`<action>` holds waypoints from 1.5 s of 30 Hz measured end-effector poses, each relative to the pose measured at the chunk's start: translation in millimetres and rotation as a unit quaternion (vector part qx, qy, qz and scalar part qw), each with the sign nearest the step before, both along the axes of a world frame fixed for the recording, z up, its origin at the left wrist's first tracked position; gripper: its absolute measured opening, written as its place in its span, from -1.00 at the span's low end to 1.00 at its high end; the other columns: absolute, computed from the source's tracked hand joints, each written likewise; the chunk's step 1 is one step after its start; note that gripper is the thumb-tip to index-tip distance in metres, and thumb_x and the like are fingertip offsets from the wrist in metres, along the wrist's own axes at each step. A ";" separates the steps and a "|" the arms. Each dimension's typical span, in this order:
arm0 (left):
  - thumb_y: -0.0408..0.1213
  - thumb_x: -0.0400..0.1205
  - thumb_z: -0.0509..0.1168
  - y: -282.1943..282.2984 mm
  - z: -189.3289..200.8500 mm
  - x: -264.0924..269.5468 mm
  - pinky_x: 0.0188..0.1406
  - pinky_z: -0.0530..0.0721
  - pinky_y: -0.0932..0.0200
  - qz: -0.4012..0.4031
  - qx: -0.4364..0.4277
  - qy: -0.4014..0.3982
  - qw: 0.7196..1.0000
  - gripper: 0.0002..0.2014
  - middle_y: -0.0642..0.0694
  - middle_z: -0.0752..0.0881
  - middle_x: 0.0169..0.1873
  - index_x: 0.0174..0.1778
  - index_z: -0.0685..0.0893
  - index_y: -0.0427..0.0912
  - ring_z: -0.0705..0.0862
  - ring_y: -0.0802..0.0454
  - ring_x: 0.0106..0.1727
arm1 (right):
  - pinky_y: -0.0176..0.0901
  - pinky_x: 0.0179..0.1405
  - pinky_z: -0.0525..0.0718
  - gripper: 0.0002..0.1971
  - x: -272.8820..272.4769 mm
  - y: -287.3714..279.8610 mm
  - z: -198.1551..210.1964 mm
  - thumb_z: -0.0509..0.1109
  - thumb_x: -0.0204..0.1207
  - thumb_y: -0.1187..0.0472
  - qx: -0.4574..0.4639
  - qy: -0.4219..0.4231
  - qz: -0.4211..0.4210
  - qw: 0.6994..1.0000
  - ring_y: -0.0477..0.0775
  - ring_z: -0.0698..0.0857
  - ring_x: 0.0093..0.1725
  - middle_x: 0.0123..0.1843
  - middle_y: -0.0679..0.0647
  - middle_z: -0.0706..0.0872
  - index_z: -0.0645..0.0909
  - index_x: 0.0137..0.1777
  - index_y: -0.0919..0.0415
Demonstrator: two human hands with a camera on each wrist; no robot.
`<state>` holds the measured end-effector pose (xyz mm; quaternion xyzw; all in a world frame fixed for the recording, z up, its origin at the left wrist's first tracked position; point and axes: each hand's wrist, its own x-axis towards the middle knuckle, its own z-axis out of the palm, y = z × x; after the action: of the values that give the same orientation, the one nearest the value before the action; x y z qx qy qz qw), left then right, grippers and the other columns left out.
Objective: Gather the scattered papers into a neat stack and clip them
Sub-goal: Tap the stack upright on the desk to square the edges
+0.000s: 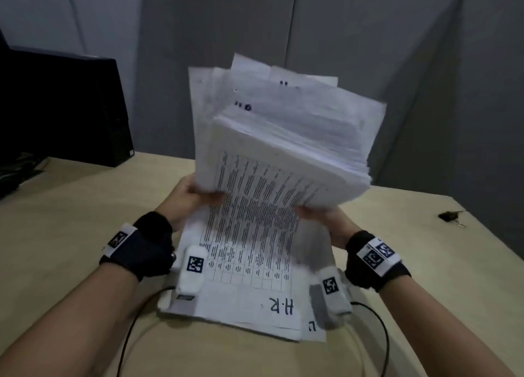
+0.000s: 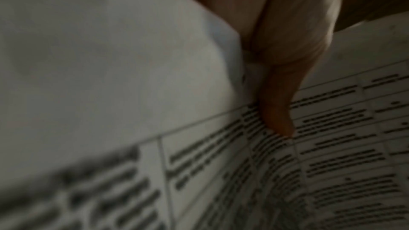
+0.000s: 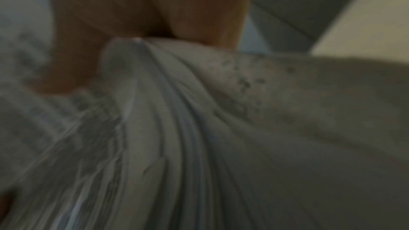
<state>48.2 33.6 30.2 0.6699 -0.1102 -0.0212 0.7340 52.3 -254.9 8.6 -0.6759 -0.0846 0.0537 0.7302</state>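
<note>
The thick stack of papers (image 1: 283,155) is held up off the desk (image 1: 71,220), tilted forward so its printed table faces the person, with the far sheets fanned and sticking out unevenly at the top. Its near lower edge rests on or hangs just above the desk; the wrist gear hides the contact. I judge it is held this way so the edges can be tapped square against the desk, since the sheets are gathered but not yet flush.

The left hand (image 1: 195,191) grips the stack's left side; in its wrist view the thumb (image 2: 278,111) presses on the printed page while a blank sheet bows up beside it. The right hand (image 1: 326,215) grips the right side from beneath, and its wrist view shows the fingers (image 3: 143,15) closed on a bunched corner where many sheet edges meet. Holding both sides keeps the loose pile from sliding apart.

A black binder clip (image 1: 452,217) lies on the desk well to the right, apart from the papers and untouched, so the clipping is not yet done. One hand will have to let go to fetch it, which risks the pile slumping.

At the far left stands a dark computer case (image 1: 62,107) against grey partition panels (image 1: 340,36).
</note>
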 end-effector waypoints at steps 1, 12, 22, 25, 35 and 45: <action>-0.17 0.09 0.69 -7.0 9.0 -2.9 -0.12 0.75 0.20 0.006 0.004 -0.014 1.000 -0.40 0.00 0.84 -0.13 0.04 0.70 -0.20 0.80 0.10 -0.10 | -0.17 -0.01 0.72 -0.09 -4.7 1.8 10.6 0.77 -0.39 -0.12 -0.014 -0.030 -0.024 0.999 -0.05 0.75 -0.02 -0.04 -0.03 0.81 0.67 0.09 0.14; -0.45 0.58 0.34 -71.3 101.9 -32.8 0.02 0.66 0.34 0.189 -0.048 -0.221 0.956 -0.87 0.15 0.73 -0.19 -0.02 0.61 -0.16 0.71 0.33 -0.15 | 0.25 0.06 0.70 -0.67 -49.8 19.0 136.6 0.32 0.46 -0.05 -0.082 -0.351 -0.283 0.889 0.23 0.74 0.05 -0.02 0.13 0.75 0.60 0.11 0.14; -0.36 0.39 0.50 -54.8 57.6 -42.6 0.01 0.75 0.28 0.145 -0.018 -0.172 0.974 -0.52 0.10 0.74 -0.07 0.23 0.58 -0.26 0.76 0.37 -0.15 | -0.19 -0.20 0.73 -0.51 -66.4 -21.9 80.9 0.65 0.06 0.03 -0.038 -0.250 -0.176 0.951 -0.04 0.81 -0.12 -0.17 -0.04 0.83 0.67 0.01 0.14; -0.45 0.40 0.48 -53.9 81.5 -41.1 -0.14 0.72 0.37 0.127 -0.075 -0.224 0.963 -0.40 0.03 0.66 0.07 0.25 0.32 -0.10 0.75 0.27 -0.04 | -0.20 -0.18 0.75 -0.07 -57.1 -33.4 87.6 0.67 -0.19 -0.21 0.005 -0.268 -0.207 0.941 -0.03 0.81 -0.09 -0.07 0.04 0.81 0.60 0.18 0.32; -0.03 0.08 0.61 -53.0 94.7 -40.7 -0.10 0.74 0.23 0.020 -0.097 -0.252 0.962 -0.10 -0.06 0.54 0.23 0.31 0.31 0.09 0.75 0.11 0.08 | -0.24 -0.21 0.68 0.04 -44.6 -27.7 63.7 0.56 -0.28 -0.43 0.066 -0.245 -0.217 0.943 -0.18 0.76 -0.18 -0.08 -0.03 0.72 0.45 0.19 0.16; 0.01 0.26 0.52 -60.5 97.7 -54.5 -0.25 0.75 0.27 0.103 -0.109 -0.315 0.937 -0.40 0.10 0.76 -0.11 0.13 0.38 0.06 0.78 0.17 -0.13 | 0.01 -0.09 0.77 -0.11 -43.9 -16.6 61.0 0.63 -0.15 -0.35 0.066 -0.236 -0.110 0.963 0.07 0.78 -0.05 -0.06 0.03 0.81 0.56 0.14 0.17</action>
<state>-6.2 -26.9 127.9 0.5658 -0.2674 0.2788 0.7284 8.4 -271.5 69.6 -0.6248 -0.1831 -0.1939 0.7339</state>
